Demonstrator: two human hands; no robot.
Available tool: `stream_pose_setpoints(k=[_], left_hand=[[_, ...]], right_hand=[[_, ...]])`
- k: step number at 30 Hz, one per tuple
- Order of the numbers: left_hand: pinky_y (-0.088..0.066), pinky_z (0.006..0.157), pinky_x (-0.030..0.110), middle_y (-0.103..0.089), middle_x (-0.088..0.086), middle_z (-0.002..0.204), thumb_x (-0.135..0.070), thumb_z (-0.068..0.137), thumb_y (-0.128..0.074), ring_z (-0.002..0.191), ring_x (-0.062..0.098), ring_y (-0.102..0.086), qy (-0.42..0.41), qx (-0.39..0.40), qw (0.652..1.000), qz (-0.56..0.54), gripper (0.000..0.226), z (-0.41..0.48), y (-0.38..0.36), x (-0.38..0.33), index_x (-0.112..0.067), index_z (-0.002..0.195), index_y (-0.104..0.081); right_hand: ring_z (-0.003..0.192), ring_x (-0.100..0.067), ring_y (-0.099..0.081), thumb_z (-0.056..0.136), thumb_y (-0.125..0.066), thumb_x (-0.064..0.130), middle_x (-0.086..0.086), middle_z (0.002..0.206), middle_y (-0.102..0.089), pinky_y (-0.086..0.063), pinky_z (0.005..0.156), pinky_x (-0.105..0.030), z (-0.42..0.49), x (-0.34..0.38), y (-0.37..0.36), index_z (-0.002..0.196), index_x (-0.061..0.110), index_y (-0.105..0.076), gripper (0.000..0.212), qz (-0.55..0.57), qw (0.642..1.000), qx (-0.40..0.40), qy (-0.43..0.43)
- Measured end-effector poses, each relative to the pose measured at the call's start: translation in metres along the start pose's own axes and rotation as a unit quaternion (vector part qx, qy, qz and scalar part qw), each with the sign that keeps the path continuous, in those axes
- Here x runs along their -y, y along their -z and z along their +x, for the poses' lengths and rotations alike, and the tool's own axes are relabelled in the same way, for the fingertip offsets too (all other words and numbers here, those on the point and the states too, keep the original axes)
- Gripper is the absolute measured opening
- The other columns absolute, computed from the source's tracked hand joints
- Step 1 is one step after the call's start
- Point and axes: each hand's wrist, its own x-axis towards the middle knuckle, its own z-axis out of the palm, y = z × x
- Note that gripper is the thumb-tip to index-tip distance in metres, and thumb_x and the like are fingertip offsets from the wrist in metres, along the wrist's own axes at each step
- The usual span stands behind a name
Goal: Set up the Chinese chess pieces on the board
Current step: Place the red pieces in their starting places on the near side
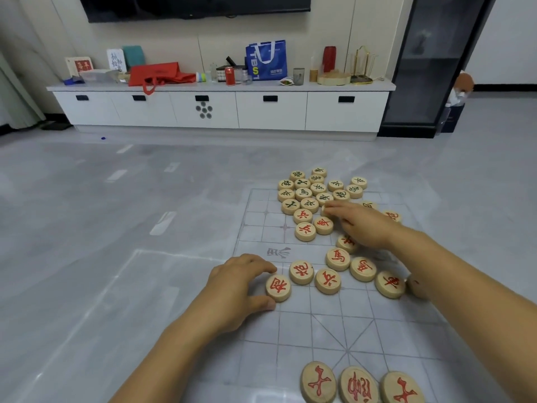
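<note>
A clear plastic chess board (293, 321) with thin grid lines lies on the grey floor. My left hand (238, 283) pinches a red-lettered wooden piece (278, 287) between thumb and fingers near the board's left edge. My right hand (360, 225) reaches over the board's middle, and its fingertips close on a piece (325, 210) that they mostly hide. Black-lettered pieces (315, 190) cluster at the far end. Red-lettered pieces (337, 258) lie scattered across the middle. Three red pieces (359, 383) stand in a row at the near edge.
A white low cabinet (220, 109) with bags, cans and cups on top runs along the far wall, under a dark screen. A dark glass cabinet (430, 68) stands at the right. Grey tiled floor (101, 228) surrounds the board.
</note>
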Motion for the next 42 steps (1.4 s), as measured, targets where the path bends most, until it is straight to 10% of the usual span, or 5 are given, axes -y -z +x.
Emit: stream_pose_setpoints(k=[24,35,42], left_hand=[[-0.038,0.099,0.026,-0.052,-0.016,0.116,-0.037,0.072,-0.075,0.111,0.008,-0.047,-0.042,0.041,0.998,0.013,0.029,-0.047,0.001,-0.002,-0.037,0.092,-0.054],[-0.029,0.107,0.022,-0.036,-0.024,0.121,-0.039,0.072,-0.074,0.121,0.004,-0.035,-0.059,0.079,0.995,0.018,0.053,-0.061,-0.005,-0.004,-0.041,0.119,-0.05],[-0.032,0.103,0.021,-0.04,-0.024,0.117,-0.038,0.071,-0.074,0.116,0.002,-0.037,-0.08,0.075,0.994,0.012,0.035,-0.065,-0.008,-0.008,-0.044,0.097,-0.051]], right_hand=[[0.099,-0.038,-0.053,0.082,-0.055,-0.003,-0.012,0.114,-0.061,-0.042,0.088,-0.038,-0.213,-0.034,-0.016,0.113,0.01,-0.065,0.035,-0.026,0.974,-0.138,-0.177],[0.085,-0.006,-0.053,0.079,-0.067,0.03,0.019,0.094,-0.043,-0.04,0.071,-0.018,-0.232,-0.02,-0.014,0.129,0.029,-0.047,0.054,0.077,0.983,-0.071,-0.152],[0.098,0.008,-0.045,0.073,-0.071,0.036,0.025,0.107,-0.044,-0.041,0.076,-0.011,-0.236,-0.001,-0.018,0.093,0.047,-0.051,0.03,0.105,0.991,-0.031,-0.075]])
